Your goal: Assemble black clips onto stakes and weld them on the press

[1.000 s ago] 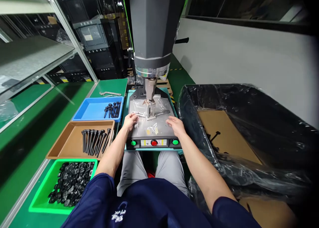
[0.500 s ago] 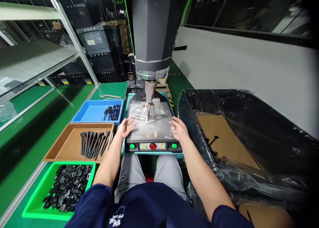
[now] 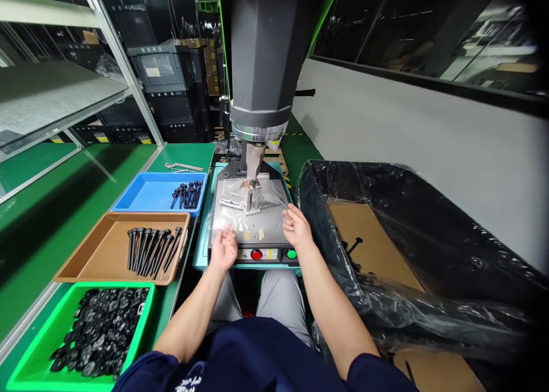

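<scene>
- Centre: right grip pinching clear film over metal plate; left grip, blurred, near plate's front.
- Lower left: green tray of black parts.
- Right: black plastic.

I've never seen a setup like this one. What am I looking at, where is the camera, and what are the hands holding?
There is no robot here: a person works bare-handed, and the camera on their head looks forward and down.

The tall dark grey machine ahead has a metal tip above a small metal fixture on a grey plate. A red button and a green button sit along its front.

The right hand seems to pinch the edge of some clear film lying about the fixture. The left hand is blurred, so its grip is unclear.

On the left, a blue tray and a brown tray hold black rods; a green bin holds small black parts.
</scene>
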Available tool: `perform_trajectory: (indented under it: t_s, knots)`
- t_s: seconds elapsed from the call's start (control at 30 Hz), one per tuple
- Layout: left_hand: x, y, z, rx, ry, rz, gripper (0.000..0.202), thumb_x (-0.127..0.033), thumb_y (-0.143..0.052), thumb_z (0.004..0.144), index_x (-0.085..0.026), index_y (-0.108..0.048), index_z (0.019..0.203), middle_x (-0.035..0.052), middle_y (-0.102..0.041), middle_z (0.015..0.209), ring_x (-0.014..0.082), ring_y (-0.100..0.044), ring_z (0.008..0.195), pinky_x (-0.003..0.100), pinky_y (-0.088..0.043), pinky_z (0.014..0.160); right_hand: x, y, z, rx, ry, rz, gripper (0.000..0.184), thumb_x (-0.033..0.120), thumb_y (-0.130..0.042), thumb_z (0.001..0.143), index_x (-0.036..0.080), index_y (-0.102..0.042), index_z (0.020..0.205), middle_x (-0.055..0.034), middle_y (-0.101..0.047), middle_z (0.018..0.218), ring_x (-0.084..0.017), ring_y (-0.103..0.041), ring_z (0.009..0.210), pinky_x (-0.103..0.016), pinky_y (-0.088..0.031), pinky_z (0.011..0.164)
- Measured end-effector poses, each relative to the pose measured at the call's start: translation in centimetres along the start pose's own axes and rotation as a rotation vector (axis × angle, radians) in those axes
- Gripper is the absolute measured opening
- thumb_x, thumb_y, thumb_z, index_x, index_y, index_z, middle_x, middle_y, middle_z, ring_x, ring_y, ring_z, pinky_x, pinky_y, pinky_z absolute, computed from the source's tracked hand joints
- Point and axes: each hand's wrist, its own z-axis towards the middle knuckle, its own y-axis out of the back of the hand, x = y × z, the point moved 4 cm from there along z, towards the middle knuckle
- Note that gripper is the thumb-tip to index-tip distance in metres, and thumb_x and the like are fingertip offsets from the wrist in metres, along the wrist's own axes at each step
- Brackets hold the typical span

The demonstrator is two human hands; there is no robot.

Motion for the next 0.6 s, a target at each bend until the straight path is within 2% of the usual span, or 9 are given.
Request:
perform_trajectory:
  t_s: [0.03, 0.1, 0.17, 0.2, 0.3, 0.37, 0.47, 0.53, 0.6]
  knots:
    - [1.5, -0.5, -0.5, 0.006, 0.034, 0.084, 0.047, -0.023, -0.060, 0.091, -0.020, -0.051, 0.138, 0.0141, -0.069, 0.123, 0.0145, -0.072, 0.083, 0.021, -0.056, 0.066, -0.2, 0.0, -0.1, -0.005, -0.004, 0.001, 0.034, 0.011, -0.073, 0.066, 0.022, -0.065, 0.097, 0.0012, -0.066, 0.068, -0.003, -0.043, 0.042, -0.009, -0.024, 0.033]
    - [3.5, -2.3, -1.4, 0.140, 0.048, 0.227, 0.067, -0.013, -0.074, 0.078, -0.022, -0.049, 0.140, 0.0158, -0.057, 0.142, 0.0226, -0.067, 0.111, 0.031, -0.056, 0.088, -0.4, 0.1, -0.3, -0.021, -0.010, -0.002, 0.033, 0.010, -0.072, 0.068, 0.021, -0.064, 0.097, 0.0011, -0.066, 0.068, -0.003, -0.043, 0.041, -0.009, -0.025, 0.033]
    - [3.9, -4.7, -1.9, 0.287, 0.003, 0.278, 0.085, -0.015, -0.083, 0.068, -0.027, -0.046, 0.143, 0.0146, -0.044, 0.154, 0.0301, -0.051, 0.134, 0.042, -0.047, 0.105, -0.4, 0.3, -0.2, -0.037, -0.014, 0.000, 0.031, 0.009, -0.071, 0.069, 0.020, -0.064, 0.097, 0.0014, -0.066, 0.067, -0.003, -0.042, 0.040, -0.009, -0.025, 0.032]
    - [3.7, -5.7, -1.9, 0.323, -0.016, 0.271, 0.086, -0.021, -0.085, 0.068, -0.028, -0.045, 0.143, 0.0145, -0.041, 0.156, 0.0321, -0.045, 0.139, 0.046, -0.042, 0.109, -0.3, 0.4, -0.1, -0.041, -0.016, 0.006, 0.030, 0.008, -0.070, 0.071, 0.020, -0.064, 0.097, 0.0017, -0.066, 0.067, -0.003, -0.042, 0.040, -0.009, -0.025, 0.031]
    - [3.1, -7.5, -1.1, 0.247, 0.015, 0.204, 0.070, -0.047, -0.073, 0.081, -0.022, -0.047, 0.141, 0.0187, -0.048, 0.150, 0.0343, -0.049, 0.135, 0.050, -0.041, 0.110, -0.2, 1.0, 0.4, -0.022, -0.044, 0.098, 0.022, 0.010, -0.066, 0.079, 0.020, -0.063, 0.098, 0.0022, -0.066, 0.068, -0.002, -0.042, 0.038, -0.008, -0.027, 0.029]
    - [2.9, -8.0, -0.6, 0.157, 0.045, 0.165, 0.061, -0.050, -0.059, 0.091, -0.020, -0.046, 0.141, 0.0196, -0.053, 0.144, 0.0335, -0.058, 0.127, 0.051, -0.045, 0.106, -1.1, 1.7, 0.5, -0.006, -0.095, 0.239, 0.010, 0.018, -0.061, 0.087, 0.020, -0.062, 0.097, 0.0021, -0.066, 0.069, -0.002, -0.044, 0.039, -0.008, -0.031, 0.029]
    - [3.0, -8.7, -0.5, 0.147, 0.048, 0.136, 0.053, -0.045, -0.049, 0.097, -0.028, -0.039, 0.147, 0.0149, -0.057, 0.142, 0.0312, -0.064, 0.119, 0.052, -0.050, 0.101, -4.5, 2.4, 0.2, 0.063, -0.298, 0.409, 0.005, 0.023, -0.056, 0.093, 0.020, -0.058, 0.089, 0.0041, -0.064, 0.066, -0.003, -0.050, 0.041, -0.007, -0.041, 0.034]
    - [3.1, -9.2, -0.8, 0.184, 0.056, 0.116, 0.053, -0.046, -0.044, 0.099, -0.031, -0.035, 0.149, 0.0136, -0.056, 0.142, 0.0314, -0.064, 0.118, 0.053, -0.051, 0.099, -7.6, 2.3, -0.3, 0.137, -0.450, 0.401, 0.008, 0.017, -0.055, 0.093, 0.020, -0.057, 0.086, 0.0054, -0.061, 0.061, -0.003, -0.052, 0.041, -0.007, -0.042, 0.034]
    - [3.1, -9.7, -1.1, 0.204, 0.065, 0.097, 0.054, -0.048, -0.039, 0.100, -0.033, -0.031, 0.151, 0.0139, -0.054, 0.145, 0.0322, -0.063, 0.121, 0.054, -0.051, 0.099, -10.1, 1.7, -0.7, 0.196, -0.510, 0.378, 0.009, 0.013, -0.055, 0.092, 0.020, -0.057, 0.087, 0.0054, -0.061, 0.061, -0.004, -0.055, 0.041, -0.007, -0.042, 0.033]
